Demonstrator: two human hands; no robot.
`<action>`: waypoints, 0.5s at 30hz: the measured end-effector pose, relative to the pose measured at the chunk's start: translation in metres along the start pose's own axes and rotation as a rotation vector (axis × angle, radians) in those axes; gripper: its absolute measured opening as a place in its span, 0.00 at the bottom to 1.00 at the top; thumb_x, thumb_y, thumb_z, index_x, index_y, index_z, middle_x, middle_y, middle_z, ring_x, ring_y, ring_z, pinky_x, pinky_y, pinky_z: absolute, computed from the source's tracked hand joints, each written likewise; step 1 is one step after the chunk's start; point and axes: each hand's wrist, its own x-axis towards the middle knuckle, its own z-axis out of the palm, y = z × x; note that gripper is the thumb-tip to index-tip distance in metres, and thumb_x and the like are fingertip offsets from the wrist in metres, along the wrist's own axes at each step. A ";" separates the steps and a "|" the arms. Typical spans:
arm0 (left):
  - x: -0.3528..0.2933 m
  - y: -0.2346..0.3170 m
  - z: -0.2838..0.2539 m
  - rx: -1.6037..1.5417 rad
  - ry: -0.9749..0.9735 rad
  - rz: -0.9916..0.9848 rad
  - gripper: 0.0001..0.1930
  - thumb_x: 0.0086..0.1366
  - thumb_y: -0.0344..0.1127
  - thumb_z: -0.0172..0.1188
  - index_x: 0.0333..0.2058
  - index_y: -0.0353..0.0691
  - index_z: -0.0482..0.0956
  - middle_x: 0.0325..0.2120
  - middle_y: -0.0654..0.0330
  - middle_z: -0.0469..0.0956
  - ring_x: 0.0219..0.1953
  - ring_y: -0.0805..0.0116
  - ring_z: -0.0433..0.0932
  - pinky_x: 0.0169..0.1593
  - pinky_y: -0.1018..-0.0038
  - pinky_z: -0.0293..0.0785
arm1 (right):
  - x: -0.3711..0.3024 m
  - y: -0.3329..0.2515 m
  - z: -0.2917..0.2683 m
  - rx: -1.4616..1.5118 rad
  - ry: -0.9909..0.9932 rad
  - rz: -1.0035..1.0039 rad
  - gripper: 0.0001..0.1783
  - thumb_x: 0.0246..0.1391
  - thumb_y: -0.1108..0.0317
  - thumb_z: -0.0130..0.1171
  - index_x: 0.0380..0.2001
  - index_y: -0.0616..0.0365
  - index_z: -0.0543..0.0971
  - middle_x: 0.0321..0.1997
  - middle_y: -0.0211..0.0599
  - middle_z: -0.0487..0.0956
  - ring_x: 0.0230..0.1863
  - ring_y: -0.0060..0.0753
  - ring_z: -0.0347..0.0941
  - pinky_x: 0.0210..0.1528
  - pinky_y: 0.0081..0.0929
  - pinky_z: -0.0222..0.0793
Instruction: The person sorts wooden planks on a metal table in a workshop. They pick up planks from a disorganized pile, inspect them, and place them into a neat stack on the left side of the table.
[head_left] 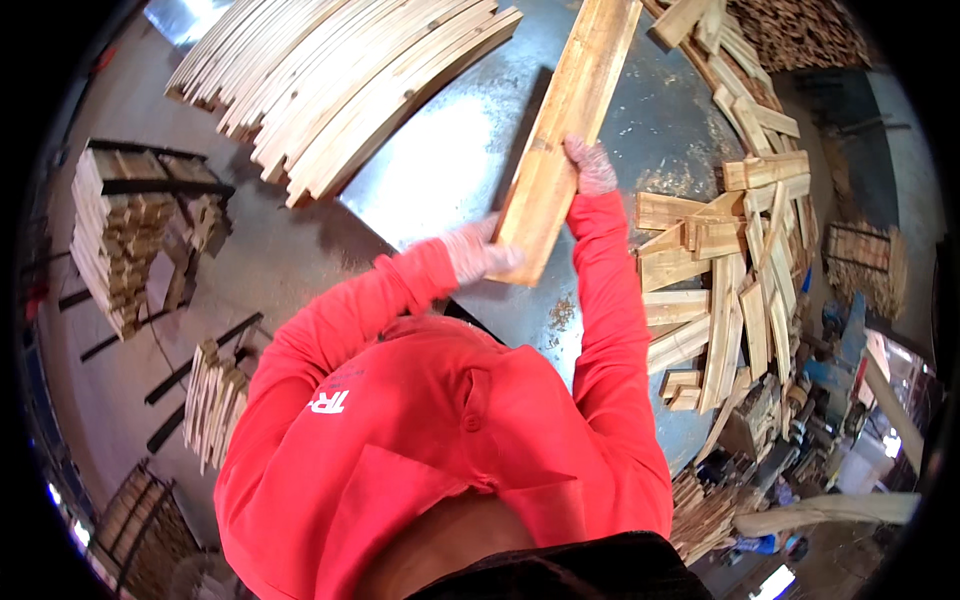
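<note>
A long, light-brown wooden board (560, 130) slants across the metal tabletop (440, 150), its near end toward my body and its far end cut off by the top of the view. My left hand (478, 252), in a pale glove and slightly blurred, grips the board's near end from the left side. Farther up, on the right edge, my right hand (591, 166) is closed on the same board, also gloved. The board casts a shadow on the metal to its left, so it appears lifted there. Both arms are in red sleeves.
Several long planks (340, 80) lie side by side at the far left of the table. Short offcuts (725, 240) are heaped along the right side. Stacks of lumber (125, 225) stand on the floor to the left, and a bundle of wood (865, 260) is at the far right.
</note>
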 end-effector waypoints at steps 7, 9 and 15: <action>-0.005 0.022 -0.008 0.666 0.078 -0.106 0.28 0.62 0.45 0.54 0.59 0.42 0.64 0.34 0.44 0.79 0.38 0.47 0.80 0.43 0.59 0.76 | -0.013 0.036 0.013 -0.160 0.114 -0.360 0.39 0.54 0.47 0.64 0.63 0.51 0.62 0.39 0.33 0.73 0.39 0.35 0.76 0.39 0.38 0.80; -0.004 0.030 -0.003 0.797 0.030 -0.061 0.27 0.62 0.46 0.52 0.59 0.43 0.65 0.34 0.42 0.79 0.38 0.44 0.79 0.43 0.57 0.75 | -0.018 0.065 -0.030 -0.298 0.261 -0.476 0.41 0.56 0.47 0.61 0.66 0.50 0.56 0.40 0.33 0.70 0.39 0.35 0.76 0.39 0.38 0.80; 0.001 0.049 0.026 1.094 -0.282 -0.038 0.28 0.64 0.50 0.52 0.59 0.45 0.62 0.36 0.43 0.79 0.40 0.42 0.78 0.45 0.56 0.74 | -0.085 0.030 -0.010 -0.357 0.562 -0.448 0.45 0.46 0.79 0.66 0.66 0.50 0.56 0.45 0.36 0.68 0.40 0.37 0.77 0.43 0.38 0.82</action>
